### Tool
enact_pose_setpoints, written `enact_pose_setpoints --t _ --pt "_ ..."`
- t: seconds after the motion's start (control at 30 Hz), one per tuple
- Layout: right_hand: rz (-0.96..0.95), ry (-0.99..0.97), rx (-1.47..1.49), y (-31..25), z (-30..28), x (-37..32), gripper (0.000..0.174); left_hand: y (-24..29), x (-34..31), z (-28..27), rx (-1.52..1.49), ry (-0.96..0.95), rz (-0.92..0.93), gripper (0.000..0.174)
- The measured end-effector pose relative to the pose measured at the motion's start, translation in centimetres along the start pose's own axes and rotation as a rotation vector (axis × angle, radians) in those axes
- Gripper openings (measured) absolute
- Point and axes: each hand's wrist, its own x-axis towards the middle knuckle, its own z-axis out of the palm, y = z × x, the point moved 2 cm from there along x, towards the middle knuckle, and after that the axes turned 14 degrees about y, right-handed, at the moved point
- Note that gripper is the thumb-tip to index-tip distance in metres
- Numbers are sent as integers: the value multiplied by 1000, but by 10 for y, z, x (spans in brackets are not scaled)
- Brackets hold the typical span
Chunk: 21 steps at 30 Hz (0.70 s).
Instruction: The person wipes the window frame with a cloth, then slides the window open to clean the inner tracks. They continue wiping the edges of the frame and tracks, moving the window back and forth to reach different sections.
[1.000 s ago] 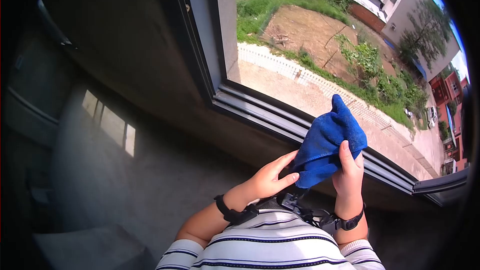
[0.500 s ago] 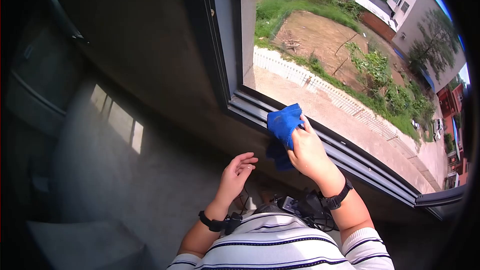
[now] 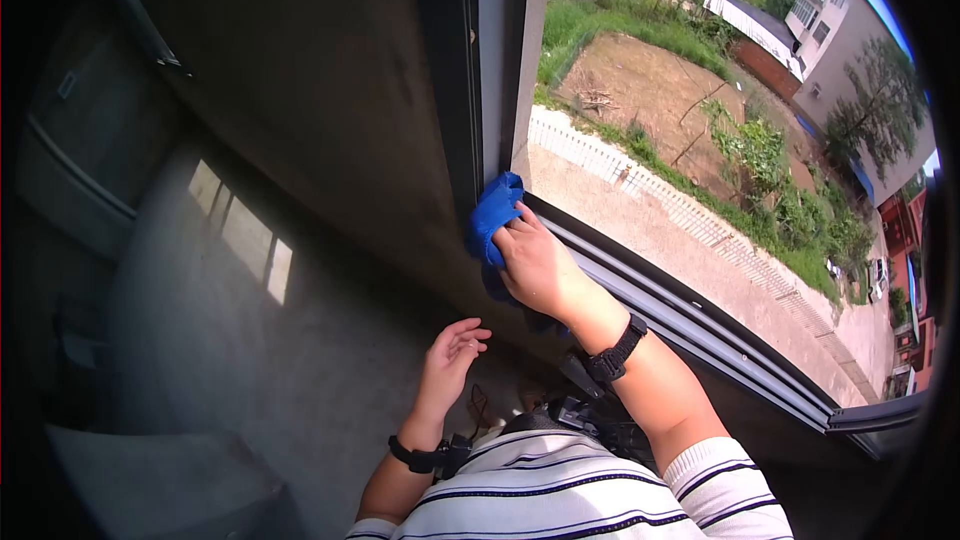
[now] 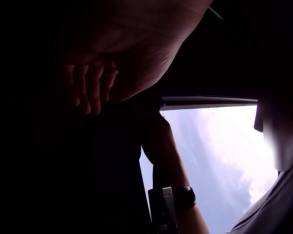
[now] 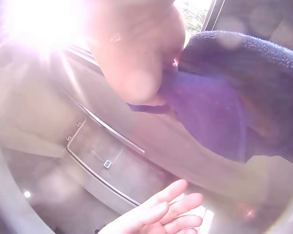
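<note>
A blue towelling cloth point(image 3: 494, 220) is bunched at the lower left corner of the window frame, overlapping the frame's upright point(image 3: 500, 70) in the head view. My right hand point(image 3: 540, 265) grips it, arm stretched across my body. In the right wrist view the cloth point(image 5: 210, 112) hangs in a loose fold from the hand, washed out by glare. My left hand point(image 3: 450, 365) hovers apart, lower and nearer my body, its fingers loosely bent around nothing. That same hand point(image 4: 136, 48) is mostly dark in the left wrist view.
Metal window tracks point(image 3: 690, 315) run down to the right from the corner. Beyond the opening lie a paved strip, a white fence point(image 3: 640, 185) and a garden plot. A dark wall point(image 3: 380, 140) stands left, above a sunlit concrete floor point(image 3: 320, 370).
Both hands were at the cloth; the left let go and drew back toward the lower left. My right hand carried the cloth leftward along the tracks to the frame's corner.
</note>
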Motion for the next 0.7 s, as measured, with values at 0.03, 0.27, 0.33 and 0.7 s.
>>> enact_pose_setpoints --t 0.03,0.27,0.33,0.7 --pt "-42 65 33 3 0 2 39 -2 -1 1 2 -7 -1 33" --pt "-3 -119 -201 -16 -3 5 36 -4 1 17 -19 -84 -19 31" --pt "-68 -104 -396 -24 -8 3 33 1 1 18 -10 -78 -14 31" --pt "214 -88 -216 -21 -104 -74 32 1 8 14 -42 -34 11 27"
